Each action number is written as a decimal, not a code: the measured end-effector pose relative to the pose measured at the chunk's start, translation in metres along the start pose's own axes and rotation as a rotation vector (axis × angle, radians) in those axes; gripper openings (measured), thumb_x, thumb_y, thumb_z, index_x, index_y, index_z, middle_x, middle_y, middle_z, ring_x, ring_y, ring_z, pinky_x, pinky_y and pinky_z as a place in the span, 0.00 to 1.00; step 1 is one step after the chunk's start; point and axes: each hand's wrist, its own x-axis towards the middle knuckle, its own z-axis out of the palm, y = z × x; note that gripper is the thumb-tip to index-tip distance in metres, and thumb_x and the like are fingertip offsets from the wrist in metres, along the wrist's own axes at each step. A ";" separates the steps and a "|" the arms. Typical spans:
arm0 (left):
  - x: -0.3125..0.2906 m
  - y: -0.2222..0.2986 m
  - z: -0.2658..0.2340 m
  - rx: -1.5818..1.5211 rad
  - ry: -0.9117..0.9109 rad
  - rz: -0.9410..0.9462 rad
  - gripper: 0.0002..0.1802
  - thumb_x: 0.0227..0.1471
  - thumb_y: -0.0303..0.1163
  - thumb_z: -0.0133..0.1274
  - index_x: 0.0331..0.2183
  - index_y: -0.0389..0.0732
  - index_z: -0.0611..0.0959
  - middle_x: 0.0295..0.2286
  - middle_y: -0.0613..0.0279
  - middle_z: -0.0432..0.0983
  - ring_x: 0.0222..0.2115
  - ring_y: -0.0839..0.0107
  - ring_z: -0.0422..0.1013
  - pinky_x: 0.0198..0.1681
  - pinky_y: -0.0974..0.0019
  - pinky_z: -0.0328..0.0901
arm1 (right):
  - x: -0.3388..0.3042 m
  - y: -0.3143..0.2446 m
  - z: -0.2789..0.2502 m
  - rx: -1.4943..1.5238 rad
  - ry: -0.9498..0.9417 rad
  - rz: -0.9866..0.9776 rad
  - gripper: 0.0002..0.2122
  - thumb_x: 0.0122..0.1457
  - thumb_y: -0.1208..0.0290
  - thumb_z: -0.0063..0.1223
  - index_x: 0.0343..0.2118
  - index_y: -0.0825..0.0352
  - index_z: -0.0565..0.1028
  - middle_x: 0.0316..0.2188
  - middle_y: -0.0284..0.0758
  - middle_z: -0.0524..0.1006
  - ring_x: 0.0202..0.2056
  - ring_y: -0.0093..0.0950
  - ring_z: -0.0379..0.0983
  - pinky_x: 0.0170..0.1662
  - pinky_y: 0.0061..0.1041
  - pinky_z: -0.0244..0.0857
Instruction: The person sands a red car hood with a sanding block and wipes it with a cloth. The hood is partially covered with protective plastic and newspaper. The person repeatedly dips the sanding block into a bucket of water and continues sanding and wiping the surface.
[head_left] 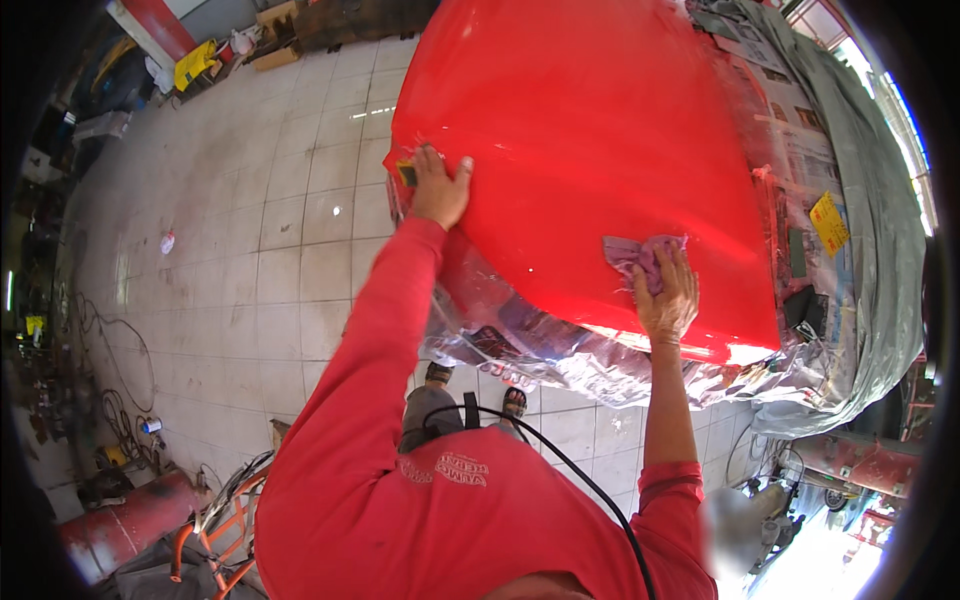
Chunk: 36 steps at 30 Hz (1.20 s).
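Observation:
A glossy red car hood [570,150] lies in front of me. At its left edge is my left hand [440,190], thumb spread out on the red surface. A small yellow-and-black block [406,173] sticks out from under the outer side of that hand and seems held by the fingers, which partly hide it. Toward the hood's near right, my right hand [670,300] presses a crumpled purple cloth [628,252] against the paint. The cloth bunches beneath its fingers.
Newspaper and clear plastic sheeting [560,365] hang below the hood's near edge. A grey cover [880,250] drapes the right side, beside a yellow sheet [829,224]. Hoses [130,330] lie on the tiled floor [300,220] at left. Near lower left is an orange metal frame [225,540].

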 end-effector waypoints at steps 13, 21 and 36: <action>0.088 -0.023 -0.021 -0.081 -0.109 -0.181 0.60 0.65 0.67 0.47 0.71 0.22 0.49 0.73 0.28 0.40 0.75 0.38 0.39 0.77 0.48 0.43 | 0.012 -0.007 0.016 -0.024 0.009 0.158 0.22 0.62 0.52 0.63 0.57 0.55 0.82 0.64 0.38 0.77 0.66 0.41 0.71 0.68 0.52 0.61; 0.000 -0.002 -0.009 -0.018 -0.262 0.053 0.58 0.66 0.64 0.48 0.73 0.27 0.49 0.74 0.33 0.39 0.76 0.40 0.37 0.78 0.51 0.39 | 0.003 -0.012 -0.003 -0.108 -0.028 0.189 0.37 0.49 0.37 0.72 0.57 0.58 0.81 0.64 0.40 0.76 0.65 0.43 0.70 0.68 0.55 0.60; 0.003 0.086 -0.004 0.166 -0.594 0.574 0.54 0.64 0.62 0.54 0.72 0.30 0.59 0.73 0.36 0.49 0.74 0.42 0.45 0.77 0.47 0.45 | 0.007 0.047 -0.034 0.097 0.008 0.042 0.22 0.55 0.57 0.72 0.51 0.60 0.84 0.52 0.43 0.83 0.56 0.47 0.79 0.60 0.46 0.70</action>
